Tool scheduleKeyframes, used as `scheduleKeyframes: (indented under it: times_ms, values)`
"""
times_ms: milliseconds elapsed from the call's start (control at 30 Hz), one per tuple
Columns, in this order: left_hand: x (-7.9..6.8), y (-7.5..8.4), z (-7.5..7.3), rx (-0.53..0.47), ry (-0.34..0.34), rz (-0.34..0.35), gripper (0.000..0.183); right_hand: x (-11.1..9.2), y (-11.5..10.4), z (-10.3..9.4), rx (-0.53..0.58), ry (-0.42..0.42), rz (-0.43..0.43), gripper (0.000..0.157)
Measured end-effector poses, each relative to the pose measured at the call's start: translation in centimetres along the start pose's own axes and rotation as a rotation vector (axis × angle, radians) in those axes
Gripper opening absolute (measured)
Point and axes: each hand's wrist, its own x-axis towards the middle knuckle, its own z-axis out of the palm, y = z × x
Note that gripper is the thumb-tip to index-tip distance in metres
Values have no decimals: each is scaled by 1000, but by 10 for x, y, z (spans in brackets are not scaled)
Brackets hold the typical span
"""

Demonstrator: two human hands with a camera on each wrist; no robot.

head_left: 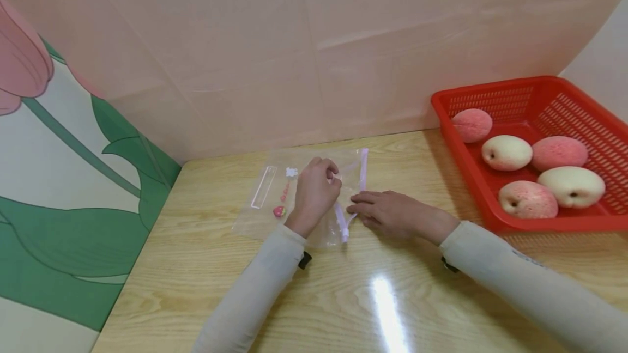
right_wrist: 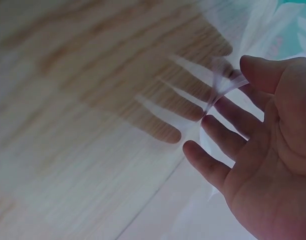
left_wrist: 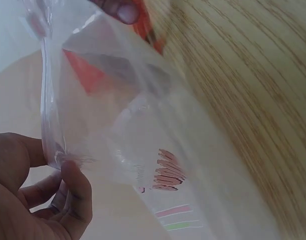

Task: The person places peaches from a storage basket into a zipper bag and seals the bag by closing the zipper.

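Left wrist, clear bag (left_wrist: pixel 118 131), pinched between fingers (left_wrist: pixel 78 184)

- Table (head_left: pixel 196 266): wood-grained, glossy, catching a streak of light (head_left: pixel 387 309)
- Plastic bag (head_left: pixel 285 189): clear, purple-zipped, near the middle
- Basket (head_left: pixel 564 225): red, at the right side

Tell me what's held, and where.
The left hand pinches the bag by its zip edge; whether the right hand grips it cannot be told.
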Motion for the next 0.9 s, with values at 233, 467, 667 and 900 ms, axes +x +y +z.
scheduleKeyframes:
  times_ms: [233,467,667,900]
  values:
    - [0,-2,0,-4,54,29,10,0,-1,-1,-9,16,-15,40]
    - [0,-4,-4,-47,110,24,12,-1,-3,-2,-11,13,-15,42]
    - [0,-5,-6,-59,138,26,11,-3,-4,-2,-13,8,-17,42]
    - [2,-8,-11,-96,182,15,10,-4,-3,0,-28,23,-30,43]
